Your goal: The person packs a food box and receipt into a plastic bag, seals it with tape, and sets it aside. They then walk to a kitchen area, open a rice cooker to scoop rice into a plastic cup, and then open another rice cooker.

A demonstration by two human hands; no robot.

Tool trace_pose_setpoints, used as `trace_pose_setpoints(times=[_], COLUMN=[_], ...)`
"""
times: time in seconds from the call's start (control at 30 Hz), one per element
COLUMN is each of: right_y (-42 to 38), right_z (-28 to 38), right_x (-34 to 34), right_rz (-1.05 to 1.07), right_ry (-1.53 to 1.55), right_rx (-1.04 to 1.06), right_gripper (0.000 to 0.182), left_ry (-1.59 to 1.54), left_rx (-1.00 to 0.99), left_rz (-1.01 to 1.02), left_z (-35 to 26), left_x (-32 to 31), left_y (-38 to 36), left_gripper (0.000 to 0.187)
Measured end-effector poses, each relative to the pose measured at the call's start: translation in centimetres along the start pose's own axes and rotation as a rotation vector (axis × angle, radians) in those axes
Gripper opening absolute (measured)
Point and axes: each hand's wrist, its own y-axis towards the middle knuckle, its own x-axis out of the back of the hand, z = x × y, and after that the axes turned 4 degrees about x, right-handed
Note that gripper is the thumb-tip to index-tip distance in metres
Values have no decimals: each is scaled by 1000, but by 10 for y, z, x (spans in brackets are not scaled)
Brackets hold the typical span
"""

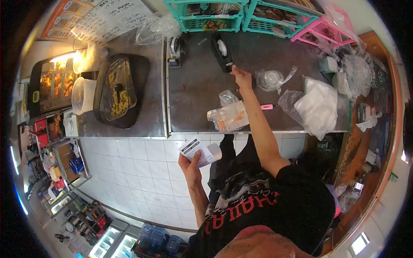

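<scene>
My left hand [192,167] is closed on a printed paper slip [202,152] with a curled end, held in front of the counter edge. My right hand [242,81] reaches over the counter, its fingers pinched at the front end of a black tape dispenser [217,55]. A piece of tape seems to be between the fingertips, though it is too small to see well. Below that hand lies a clear plastic bag with orange print [232,117]. A pink marker [266,106] is beside my right forearm. To the right sits a clear round plastic item [271,80].
White plastic bags [317,105] lie at the counter's right. Teal baskets [211,23] and a pink basket [325,34] line the back. Another tape dispenser [175,50] stands near the counter seam. A black tray with food under a clear cover [118,88] is on the left.
</scene>
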Motion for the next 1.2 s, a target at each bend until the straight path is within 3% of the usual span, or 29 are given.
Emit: trace_pose_setpoints(times=[0.07, 0.17, 0.2, 0.23, 0.3, 0.4, 0.5, 0.67, 0.77, 0.87, 1.0, 1.1, 1.2], right_y=[10, 76, 73, 46, 39, 6, -54, -133, -165, -164, -145, -115, -100], right_z=[-11, -58, -85, -99, -59, -7, 96, 200, 188, 166, 152, 135, 122], right_x=[-4, -21, -22, -15, -10, 11, 58, 97, 100, 116, 162, 169, 148], right_rz=[36, 54, 76, 121, 146, 277, 506, 1110, 1091, 928, 920, 869, 893], right_ry=[-222, -648, -806, -759, -631, -408, -470, -570, -890, -1090, -1227, -1302, -1328], right_rx=[-66, 115, 210, 199, 249, 85, 487, 851, 956, 900, 794, 801, 860], right_gripper=[49, 55, 57, 52, 44, 43, 40, 30, 24, 27, 15, 12, 13], left_ry=[7, 6, 3, 33, 35, 50, 111, 239, 396, 668, 521, 520, 376], left_rx=[-6, -4, 54, 47, -4, -25, -6, -8, -134, -174, -24, 209, 189], left_rz=[29, 20, 24, 52, 93, 138, 233, 405, 568, 568, 724, 768, 669], left_z=[1, -4, -6, -7, 3, -6, -9, -17, -6, 8, 50, 99, 110], left_x=[-4, -26, -31, -36, -39, -50, -57, -82, -99, -112, -118, -123, -130], left_y=[6, 18, 21, 25, 37, 39, 41, 38, 36, 26, 3, -4, 0], left_gripper=[34, 34, 33, 32, 28, 26, 26, 31, 34, 36, 30, 27, 28])
